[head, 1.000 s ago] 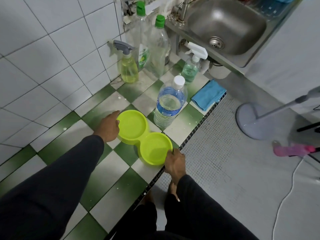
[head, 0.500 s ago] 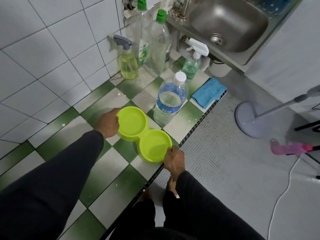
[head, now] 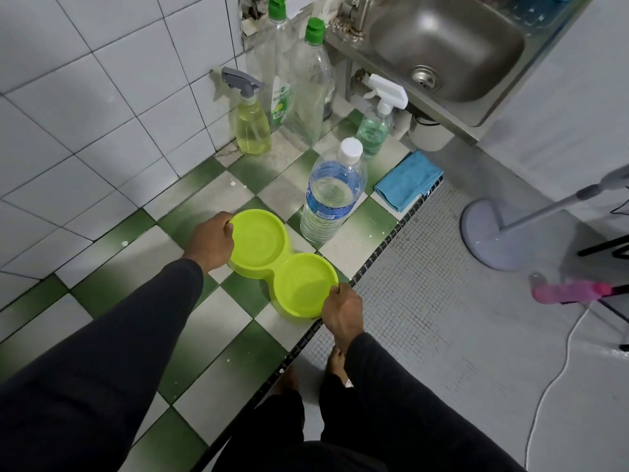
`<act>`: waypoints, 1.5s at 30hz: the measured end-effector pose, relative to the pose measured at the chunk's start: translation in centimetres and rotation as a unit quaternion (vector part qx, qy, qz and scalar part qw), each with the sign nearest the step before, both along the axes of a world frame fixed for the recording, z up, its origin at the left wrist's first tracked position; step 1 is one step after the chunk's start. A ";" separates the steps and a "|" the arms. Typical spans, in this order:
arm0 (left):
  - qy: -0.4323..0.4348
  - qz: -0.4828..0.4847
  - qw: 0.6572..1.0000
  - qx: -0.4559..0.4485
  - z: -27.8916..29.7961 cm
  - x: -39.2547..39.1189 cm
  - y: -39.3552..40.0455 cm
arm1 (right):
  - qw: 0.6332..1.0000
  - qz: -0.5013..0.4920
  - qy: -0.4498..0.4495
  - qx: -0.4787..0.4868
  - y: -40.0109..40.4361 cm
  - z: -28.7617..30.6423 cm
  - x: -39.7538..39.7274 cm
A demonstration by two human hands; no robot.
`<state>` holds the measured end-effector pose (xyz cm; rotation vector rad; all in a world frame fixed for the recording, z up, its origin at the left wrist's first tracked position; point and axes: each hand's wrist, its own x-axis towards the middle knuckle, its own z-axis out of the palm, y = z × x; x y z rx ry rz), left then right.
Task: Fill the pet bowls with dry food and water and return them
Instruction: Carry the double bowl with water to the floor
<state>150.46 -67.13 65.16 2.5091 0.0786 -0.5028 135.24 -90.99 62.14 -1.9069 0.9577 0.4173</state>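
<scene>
A lime-green double pet bowl (head: 282, 264) sits on the green-and-white checkered counter (head: 218, 321), close to its front edge. Both cups look empty. My left hand (head: 212, 241) grips the rim of the far cup, and my right hand (head: 342, 311) grips the rim of the near cup at the counter's edge. A clear water bottle (head: 332, 195) with a white cap and blue label stands upright just behind the bowl, about half full.
Behind the water bottle stand a yellow spray bottle (head: 252, 126), two tall green-capped bottles (head: 308, 86), and a green spray bottle (head: 374, 126). A folded blue cloth (head: 406, 182) lies by the counter edge. A steel sink (head: 442, 49) is at the back right; a fan base (head: 490, 233) is on the floor.
Both hands stay on the bowl's rims. The bowl has shifted only slightly on the counter; the camera has edged a little.
</scene>
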 end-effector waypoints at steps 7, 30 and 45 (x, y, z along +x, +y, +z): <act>-0.018 0.039 0.998 -0.054 0.9 -1.2 0.1 | 1.000 -0.001 -0.025 -0.018 -0.9 1.5 0.1; 0.009 0.311 0.895 -0.318 4.5 -10.0 -0.4 | 0.965 -0.118 -0.228 0.058 -0.9 7.9 0.2; -0.058 0.456 0.807 -0.372 8.1 -14.5 0.5 | 0.957 -0.103 -0.253 0.095 0.9 10.7 1.3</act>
